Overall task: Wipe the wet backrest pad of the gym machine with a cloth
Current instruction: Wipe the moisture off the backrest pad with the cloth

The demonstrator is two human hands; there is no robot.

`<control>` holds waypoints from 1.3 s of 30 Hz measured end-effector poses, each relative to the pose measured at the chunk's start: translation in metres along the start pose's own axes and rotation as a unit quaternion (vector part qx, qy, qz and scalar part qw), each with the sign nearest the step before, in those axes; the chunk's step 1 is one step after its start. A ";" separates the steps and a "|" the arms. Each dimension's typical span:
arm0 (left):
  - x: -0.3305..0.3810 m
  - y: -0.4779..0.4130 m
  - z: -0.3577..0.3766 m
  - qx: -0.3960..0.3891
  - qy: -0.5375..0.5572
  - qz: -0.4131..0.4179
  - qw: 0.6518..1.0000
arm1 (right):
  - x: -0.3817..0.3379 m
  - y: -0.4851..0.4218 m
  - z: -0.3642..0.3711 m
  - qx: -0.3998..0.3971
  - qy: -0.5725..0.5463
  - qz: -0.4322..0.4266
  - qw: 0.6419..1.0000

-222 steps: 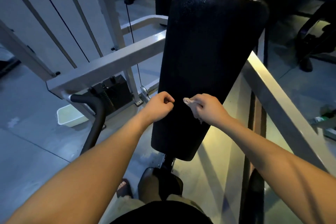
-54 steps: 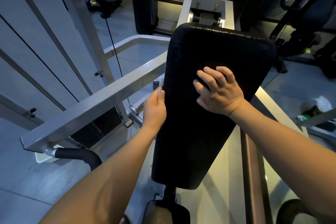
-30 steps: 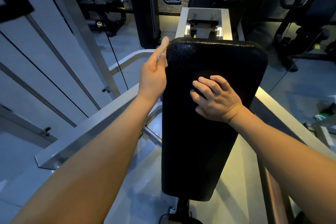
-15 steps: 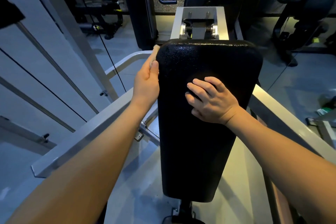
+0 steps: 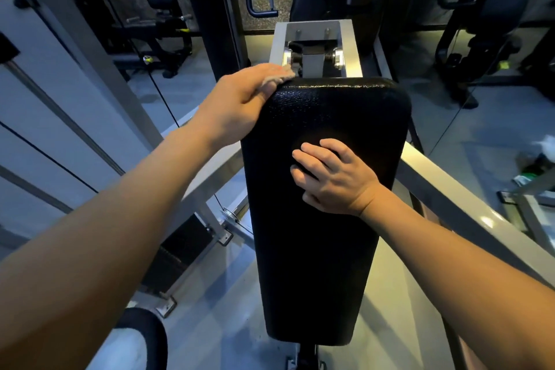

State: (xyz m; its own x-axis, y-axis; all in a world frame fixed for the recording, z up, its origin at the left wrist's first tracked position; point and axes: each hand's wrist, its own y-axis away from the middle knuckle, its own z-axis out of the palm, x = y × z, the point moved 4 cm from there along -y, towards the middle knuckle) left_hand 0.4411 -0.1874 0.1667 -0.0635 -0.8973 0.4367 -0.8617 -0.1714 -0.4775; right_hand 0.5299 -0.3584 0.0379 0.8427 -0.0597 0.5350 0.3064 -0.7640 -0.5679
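My left hand (image 5: 240,103), fingers flat, presses the cloth (image 5: 279,78) on the backrest pad (image 5: 324,249) corner beside the grey bracket (image 5: 348,48), right hand (image 5: 333,179) spread mid-pad.

The left forearm (image 5: 120,219), left of the backrest pad (image 5: 324,264), is bare along all its visible length. The right forearm (image 5: 450,264), at the pad's lower right, is bare likewise. The left hand (image 5: 237,105) and right hand (image 5: 336,180) are ungloved, with bare wrists.
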 end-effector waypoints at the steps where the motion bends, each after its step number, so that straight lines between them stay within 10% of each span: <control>1: 0.009 -0.009 0.005 -0.010 -0.018 -0.005 1.000 | 0.000 0.000 0.000 -0.003 0.001 -0.001 1.000; 7: 0.037 -0.046 0.022 -0.141 -0.085 0.040 0.985 | 0.002 -0.002 -0.007 0.014 -0.021 0.001 1.000; 29: -0.002 0.003 0.007 0.051 0.003 0.006 0.999 | 0.000 -0.001 -0.006 0.039 -0.018 -0.001 0.999; 39: -0.012 0.101 0.072 0.083 -0.160 0.068 0.981 | 0.000 -0.001 -0.003 0.047 -0.018 0.016 0.999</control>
State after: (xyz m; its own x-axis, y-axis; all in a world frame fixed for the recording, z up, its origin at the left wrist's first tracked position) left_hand 0.3909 -0.2232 0.0577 0.0122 -0.9936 0.1119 -0.7605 -0.0819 -0.6441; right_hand 0.5282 -0.3598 0.0400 0.8672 -0.0583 0.4945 0.3187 -0.6981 -0.6412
